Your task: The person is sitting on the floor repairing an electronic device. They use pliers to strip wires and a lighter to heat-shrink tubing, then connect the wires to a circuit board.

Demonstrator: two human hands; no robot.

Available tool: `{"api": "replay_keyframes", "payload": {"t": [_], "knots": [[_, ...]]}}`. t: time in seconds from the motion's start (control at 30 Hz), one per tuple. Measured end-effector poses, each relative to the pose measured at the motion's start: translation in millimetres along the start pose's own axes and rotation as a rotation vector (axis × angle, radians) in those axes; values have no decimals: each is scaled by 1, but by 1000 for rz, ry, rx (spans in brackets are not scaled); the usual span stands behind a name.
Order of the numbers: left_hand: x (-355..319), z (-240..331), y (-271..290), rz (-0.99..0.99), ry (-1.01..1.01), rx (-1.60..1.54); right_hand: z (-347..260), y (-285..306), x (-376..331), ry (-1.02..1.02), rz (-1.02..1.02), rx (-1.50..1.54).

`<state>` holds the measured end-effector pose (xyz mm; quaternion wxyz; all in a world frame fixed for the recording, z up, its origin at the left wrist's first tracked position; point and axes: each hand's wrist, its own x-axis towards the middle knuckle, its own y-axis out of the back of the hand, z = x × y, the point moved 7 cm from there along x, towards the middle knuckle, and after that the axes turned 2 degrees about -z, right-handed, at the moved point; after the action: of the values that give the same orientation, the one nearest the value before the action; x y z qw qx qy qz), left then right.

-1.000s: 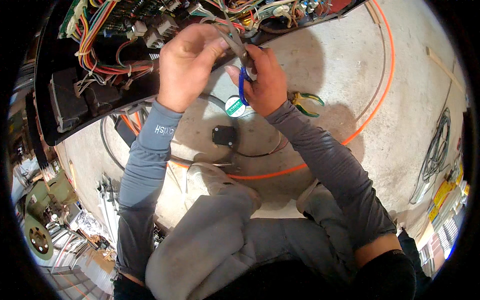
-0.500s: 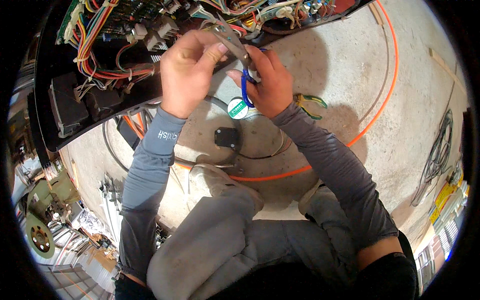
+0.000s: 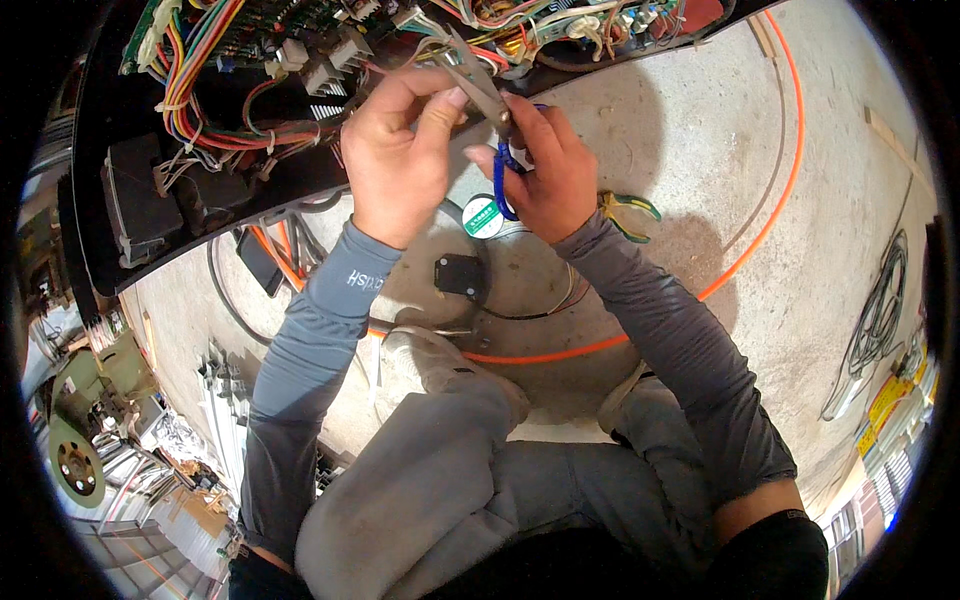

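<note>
My right hand (image 3: 552,165) grips a pair of scissors (image 3: 502,178) by the blue handles, with the metal blades pointing up and to the left. Beside the blades, my left hand (image 3: 400,165) is closed in a pinch of thumb and forefinger. Whatever lies between those fingertips is too small to make out. Both hands are at the near edge of a black casing (image 3: 95,225). Inside it are green circuit boards and bundles of coloured wires (image 3: 190,85).
On the concrete floor below my hands lie a round white-and-green roll (image 3: 483,217), pliers (image 3: 634,214) with green-and-yellow handles and a small black box (image 3: 459,275). An orange hose (image 3: 560,354) curves past my feet. A dark cable coil (image 3: 876,325) lies far right.
My left hand has shifted slightly right, closer to the scissors. My right hand still holds the scissors in much the same place.
</note>
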<state>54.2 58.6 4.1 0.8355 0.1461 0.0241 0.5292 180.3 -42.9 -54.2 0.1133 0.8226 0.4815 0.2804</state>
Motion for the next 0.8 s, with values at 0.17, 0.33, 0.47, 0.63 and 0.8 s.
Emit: {"api": "replay_keyframes", "payload": {"t": [0.17,0.33,0.47,0.63,0.8], "knots": [[0,0,1,17,-30,34,-2,1,1,7,18,-33],[0,4,-1,11,-21,-11,1,4,-2,22,-20,-98],[-2,2,4,18,-3,-32,6,15,-6,9,-88,-53],[-14,0,3,10,78,-100,34,45,-27,-53,-317,-9],[-18,-3,15,3,128,119,36,56,-45,24,-495,-97]]}}
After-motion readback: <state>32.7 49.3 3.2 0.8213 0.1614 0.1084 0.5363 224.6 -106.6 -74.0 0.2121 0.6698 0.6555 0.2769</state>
